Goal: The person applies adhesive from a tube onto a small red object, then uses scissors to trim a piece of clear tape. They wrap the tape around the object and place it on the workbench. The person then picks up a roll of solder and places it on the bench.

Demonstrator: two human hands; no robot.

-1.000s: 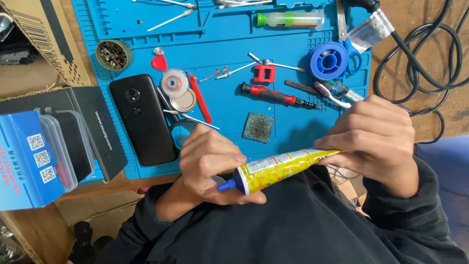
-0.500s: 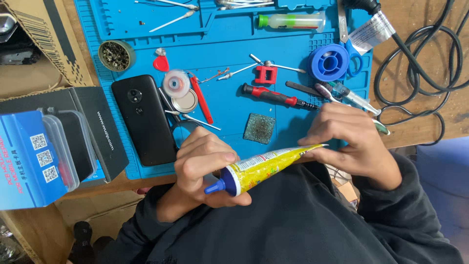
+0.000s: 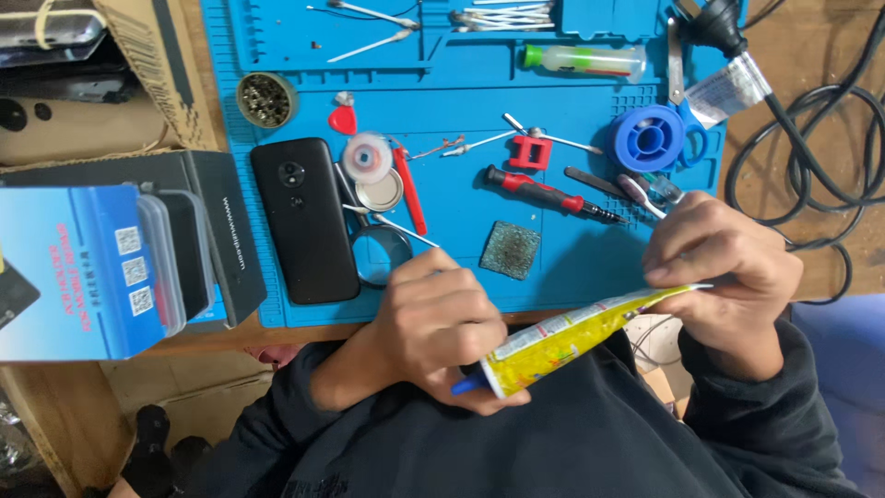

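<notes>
While both hands pinch a yellow tube (image 3: 581,334), tools crowd the blue mat (image 3: 461,267) on wood.

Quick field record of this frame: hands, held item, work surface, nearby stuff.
left hand: grip on cap end of yellow glue tube
right hand: pinches the tube's flat crimped tail
tube: tilted, blue cap lowest, over the lap
surface: blue silicone repair mat
on mat: black smartphone face down, red-handled screwdriver, blue solder spool
</notes>
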